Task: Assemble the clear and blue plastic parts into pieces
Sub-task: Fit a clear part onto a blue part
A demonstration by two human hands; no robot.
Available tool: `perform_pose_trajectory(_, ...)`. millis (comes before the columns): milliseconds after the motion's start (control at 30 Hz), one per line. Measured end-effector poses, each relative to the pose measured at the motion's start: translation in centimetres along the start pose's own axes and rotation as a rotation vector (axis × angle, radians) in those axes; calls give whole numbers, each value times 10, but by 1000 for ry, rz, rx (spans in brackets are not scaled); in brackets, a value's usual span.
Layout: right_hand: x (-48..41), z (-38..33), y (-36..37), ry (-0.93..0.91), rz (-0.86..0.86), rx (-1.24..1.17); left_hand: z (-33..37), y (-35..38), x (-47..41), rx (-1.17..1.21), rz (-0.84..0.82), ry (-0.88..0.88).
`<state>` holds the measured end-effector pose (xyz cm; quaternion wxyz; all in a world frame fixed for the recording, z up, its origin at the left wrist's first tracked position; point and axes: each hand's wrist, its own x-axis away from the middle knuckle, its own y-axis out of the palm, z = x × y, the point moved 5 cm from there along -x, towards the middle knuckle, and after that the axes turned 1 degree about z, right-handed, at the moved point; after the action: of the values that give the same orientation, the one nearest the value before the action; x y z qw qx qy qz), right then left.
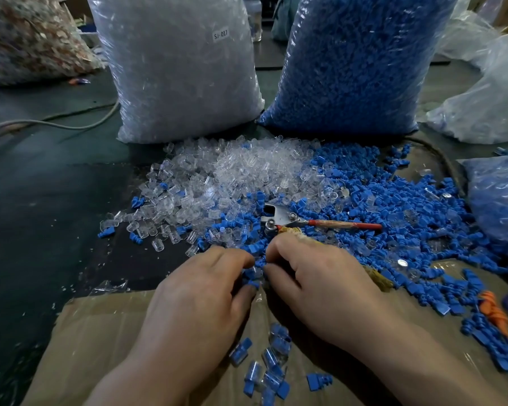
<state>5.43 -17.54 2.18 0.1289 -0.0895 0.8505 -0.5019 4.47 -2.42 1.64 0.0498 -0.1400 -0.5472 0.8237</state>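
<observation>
I see both hands meeting at the near edge of the heap. The left hand (206,285) and the right hand (314,285) have curled fingers, and together they pinch a small blue part (257,262) between their fingertips. Whether a clear part is also held, I cannot tell. Behind them lie the loose clear parts (217,177) and the blue parts (393,206), with a red-handled tool (305,222) on top. Several assembled pieces (272,367) lie on the cardboard (100,332) between my wrists.
</observation>
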Motion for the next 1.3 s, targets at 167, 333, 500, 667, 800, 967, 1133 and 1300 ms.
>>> perform_pose_trajectory(167, -3, 1, 1, 24, 27, -20, 0, 0, -2, 27, 41, -38)
perform_pose_trajectory(333, 1, 5, -3, 68, 75, -120, 0, -2, 1, 79, 62, -44)
perform_pose_trajectory(500, 3, 5, -5, 66, 69, -357, 1, -7, 3, 240, 130, -31)
perform_pose_trajectory(667, 6, 2, -4, 42, -45, -640, 3, -9, 5, 486, 175, -11)
perform_pose_trajectory(800, 7, 1, 0, 51, -116, -788, 1, -6, 6, 664, 152, -102)
perform_pose_trajectory(967, 6, 2, 3, 92, -126, -858, 4, -5, 5, 729, 137, -144)
perform_pose_trajectory(1133, 6, 2, 3, 130, -129, -847, 4, -3, 5, 744, 131, -162)
perform_pose_trajectory(1300, 2, 14, -4, 173, 81, -455, -21, -13, 4, 283, 288, -221)
